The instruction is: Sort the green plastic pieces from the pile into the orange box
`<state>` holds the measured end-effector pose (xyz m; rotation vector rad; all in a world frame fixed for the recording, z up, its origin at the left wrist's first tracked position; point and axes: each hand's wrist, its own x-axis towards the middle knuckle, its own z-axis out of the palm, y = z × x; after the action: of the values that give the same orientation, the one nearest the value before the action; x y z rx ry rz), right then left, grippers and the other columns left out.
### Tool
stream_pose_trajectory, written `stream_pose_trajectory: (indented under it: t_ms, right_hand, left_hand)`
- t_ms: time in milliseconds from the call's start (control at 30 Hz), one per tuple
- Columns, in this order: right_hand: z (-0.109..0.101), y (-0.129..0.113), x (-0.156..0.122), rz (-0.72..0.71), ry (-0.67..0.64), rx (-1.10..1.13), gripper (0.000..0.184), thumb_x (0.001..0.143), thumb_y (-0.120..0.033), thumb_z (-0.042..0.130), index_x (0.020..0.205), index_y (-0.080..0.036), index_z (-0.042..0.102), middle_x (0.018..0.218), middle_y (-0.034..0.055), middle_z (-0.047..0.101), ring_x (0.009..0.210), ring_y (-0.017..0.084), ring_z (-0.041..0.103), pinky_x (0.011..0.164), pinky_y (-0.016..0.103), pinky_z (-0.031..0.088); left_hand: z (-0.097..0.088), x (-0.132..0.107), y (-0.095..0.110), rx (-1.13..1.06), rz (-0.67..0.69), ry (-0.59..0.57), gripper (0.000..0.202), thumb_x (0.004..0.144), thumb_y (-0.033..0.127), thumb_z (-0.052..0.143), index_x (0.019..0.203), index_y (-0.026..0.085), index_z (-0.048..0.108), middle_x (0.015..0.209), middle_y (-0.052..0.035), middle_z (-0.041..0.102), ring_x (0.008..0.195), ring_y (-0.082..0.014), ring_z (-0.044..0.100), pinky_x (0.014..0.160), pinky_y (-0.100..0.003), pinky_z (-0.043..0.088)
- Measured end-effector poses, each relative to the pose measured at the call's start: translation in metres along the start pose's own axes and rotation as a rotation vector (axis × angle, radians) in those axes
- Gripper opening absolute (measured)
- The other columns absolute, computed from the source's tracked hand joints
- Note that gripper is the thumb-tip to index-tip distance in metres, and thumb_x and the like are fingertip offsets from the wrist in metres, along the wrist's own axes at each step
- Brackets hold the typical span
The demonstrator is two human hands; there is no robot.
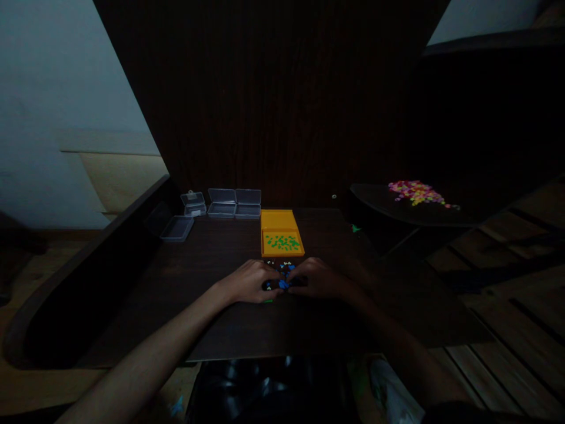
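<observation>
Small blue pieces [283, 284] lie in a loose heap on the dark wooden table, with a few pale bits among them. My left hand [255, 281] curves around the heap's left side, thumb and fingers apart, fingertips at the pieces. From the other side my right hand [318, 277] reaches in the same way, a dark gap showing between thumb and forefinger. Whether a fingertip pinches any single piece is too dim to make out. Just beyond the hands stands an open yellow box [277, 219] with many small green pieces [283, 242] in its tray.
Clear plastic boxes [222, 210] with raised lids stand at the back left, near a shallow clear tray [177, 228]. On a dark side shelf [375, 197] at right lies a pile of pink, red and yellow bits [417, 192]. A raised wooden side [101, 253] borders the table's left.
</observation>
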<state>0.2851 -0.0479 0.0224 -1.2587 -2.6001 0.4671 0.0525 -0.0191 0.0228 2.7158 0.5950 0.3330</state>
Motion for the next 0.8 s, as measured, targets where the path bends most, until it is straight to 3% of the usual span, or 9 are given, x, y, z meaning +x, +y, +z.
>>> stream_pose_trajectory:
  t_ms: [300, 533, 700, 800]
  right_hand:
    - [0.0, -0.001, 0.001, -0.016, -0.003, 0.002, 0.014, 0.08, -0.031, 0.071, 0.092, -0.027, 0.075, 0.085, 0.0003, 0.075, 0.082, 0.017, 0.067, 0.077, 0.026, 0.042]
    - [0.0, -0.002, 0.001, -0.01, -0.017, -0.019, 0.015, 0.081, -0.038, 0.07, 0.092, -0.027, 0.074, 0.086, -0.0001, 0.074, 0.084, 0.017, 0.066, 0.076, 0.027, 0.04]
    - [0.003, -0.002, 0.002, -0.02, -0.012, -0.059, 0.016, 0.085, -0.036, 0.064, 0.093, -0.024, 0.072, 0.081, 0.0003, 0.073, 0.074, 0.015, 0.064, 0.067, 0.024, 0.037]
    - [0.004, -0.003, 0.003, -0.019, -0.011, -0.076, 0.013, 0.086, -0.031, 0.062, 0.088, -0.023, 0.072, 0.079, 0.0004, 0.073, 0.07, 0.014, 0.063, 0.063, 0.024, 0.034]
  left_hand:
    - [0.002, 0.003, 0.001, 0.016, -0.038, -0.006, 0.018, 0.085, 0.03, 0.061, 0.097, 0.02, 0.071, 0.086, -0.0041, 0.073, 0.077, -0.0181, 0.068, 0.068, -0.023, 0.045]
    - [-0.005, 0.0, 0.001, -0.05, -0.055, -0.005, 0.018, 0.084, 0.029, 0.061, 0.098, 0.021, 0.069, 0.086, -0.0031, 0.073, 0.077, -0.0168, 0.068, 0.07, -0.022, 0.045]
    - [-0.019, -0.009, -0.002, -0.053, -0.142, 0.016, 0.046, 0.073, 0.045, 0.071, 0.111, 0.021, 0.064, 0.073, 0.0012, 0.068, 0.061, -0.015, 0.062, 0.058, -0.022, 0.04]
    - [-0.026, -0.013, -0.007, -0.087, -0.199, 0.012, 0.045, 0.073, 0.045, 0.071, 0.11, 0.02, 0.063, 0.064, 0.004, 0.061, 0.054, -0.0131, 0.057, 0.052, -0.021, 0.035]
